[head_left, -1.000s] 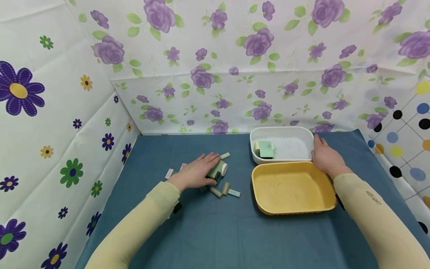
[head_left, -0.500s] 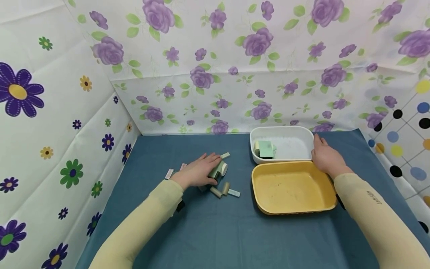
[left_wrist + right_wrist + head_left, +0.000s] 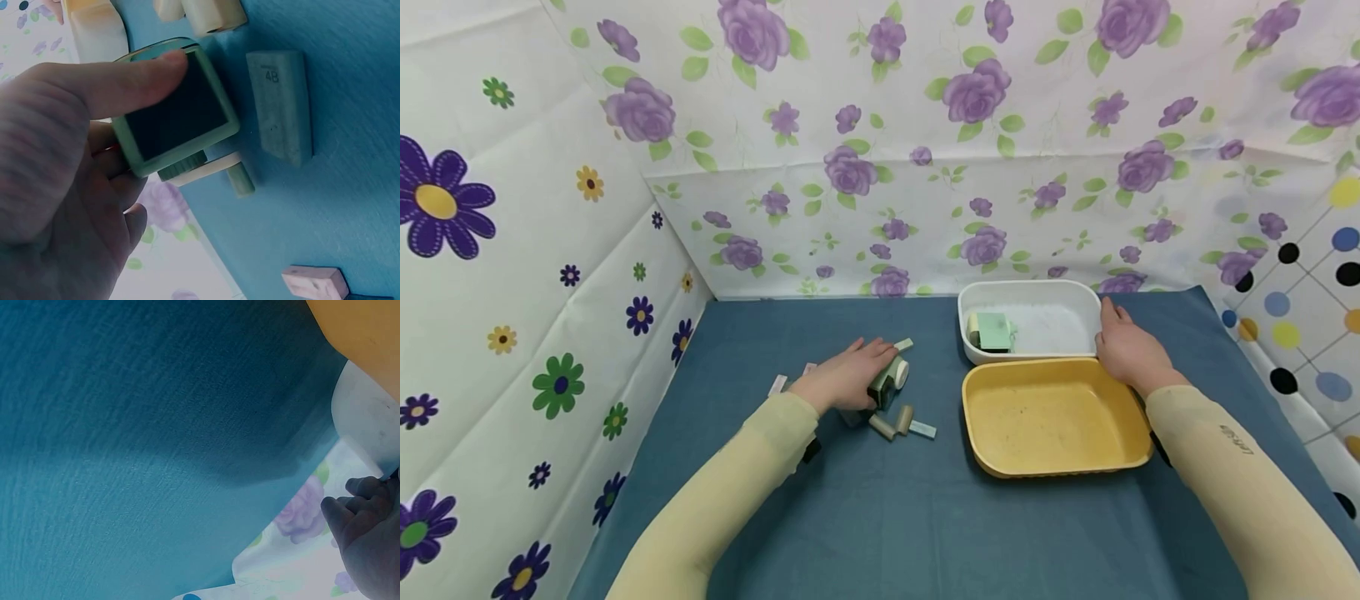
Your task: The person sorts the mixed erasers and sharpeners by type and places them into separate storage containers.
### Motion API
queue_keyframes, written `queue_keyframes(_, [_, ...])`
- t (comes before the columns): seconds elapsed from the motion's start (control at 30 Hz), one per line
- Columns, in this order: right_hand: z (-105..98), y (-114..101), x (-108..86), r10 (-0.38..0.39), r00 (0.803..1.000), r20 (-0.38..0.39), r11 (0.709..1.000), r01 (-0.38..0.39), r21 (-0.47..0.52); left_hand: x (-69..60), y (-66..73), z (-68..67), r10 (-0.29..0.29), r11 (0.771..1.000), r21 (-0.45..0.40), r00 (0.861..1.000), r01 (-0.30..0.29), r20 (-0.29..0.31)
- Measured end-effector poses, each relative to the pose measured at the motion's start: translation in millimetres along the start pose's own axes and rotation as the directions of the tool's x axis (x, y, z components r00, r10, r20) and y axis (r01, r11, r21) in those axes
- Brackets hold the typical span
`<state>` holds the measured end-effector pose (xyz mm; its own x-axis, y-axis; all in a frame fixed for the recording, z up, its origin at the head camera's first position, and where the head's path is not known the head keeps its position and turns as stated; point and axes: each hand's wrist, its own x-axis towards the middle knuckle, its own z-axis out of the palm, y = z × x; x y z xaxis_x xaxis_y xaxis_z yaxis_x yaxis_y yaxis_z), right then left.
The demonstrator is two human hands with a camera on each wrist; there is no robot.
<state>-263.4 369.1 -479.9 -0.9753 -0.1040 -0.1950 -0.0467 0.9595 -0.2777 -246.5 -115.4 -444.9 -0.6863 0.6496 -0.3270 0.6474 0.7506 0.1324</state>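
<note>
My left hand [image 3: 850, 377] holds a green hand-crank pencil sharpener [image 3: 181, 103] by its body. The thumb lies across its dark window, the fingers behind; the crank [image 3: 212, 170] sticks out at the bottom of the left wrist view. Close by lies a grey-green eraser [image 3: 279, 106] marked 4B. A pink eraser [image 3: 314, 282] lies farther off. At the right end of the white tray [image 3: 1030, 287], my right hand [image 3: 1135, 350] holds the rim, the thumb partly hidden. In this tray sits a mint-green item [image 3: 994, 332] with a dark lower side.
A yellow tray [image 3: 1056, 468] stands in front of the white one, against it. Two beige cylinders [image 3: 882, 427] and a pale blue eraser [image 3: 922, 430] lie right of the left hand. Floral sheets [image 3: 850, 233] bound the blue-covered table [image 3: 895, 533] behind and at the sides.
The left hand has shifted slightly right, and its fingers have closed round the sharpener, which has tilted a little. The right hand and both trays have stayed in place.
</note>
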Motion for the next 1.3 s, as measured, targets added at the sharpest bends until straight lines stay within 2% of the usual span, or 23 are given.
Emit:
queue_keyframes(0.27, [-2.7,-2.0,-0.1,0.001,1.000,-0.004,1.000,-0.001,0.004,3.9,0.7,0.0,-0.018,0.999,0.038,1.000,0.018,0.004])
queue_keyframes(0.63, [0.7,2.2,2.4,0.002,1.000,-0.004,1.000,-0.002,0.002,5.8,0.9,5.5,-0.031,0.999,-0.006,0.999,0.031,-0.040])
queue_keyframes(0.83, [1.0,2.8,2.7,0.001,1.000,-0.009,1.000,-0.001,0.002,7.6,2.9,6.5,-0.046,0.999,0.012,0.998,0.047,-0.053])
queue_keyframes(1.03, [1.2,1.2,1.3,-0.004,1.000,-0.007,1.000,0.004,0.022,8.1,6.0,5.0,-0.062,0.997,0.037,0.998,0.063,-0.020])
queue_keyframes(1.3, [3.2,2.7,1.2,-0.002,1.000,-0.012,1.000,0.002,0.013,3.5,7.9,9.3,-0.044,0.995,0.086,0.999,0.043,0.012])
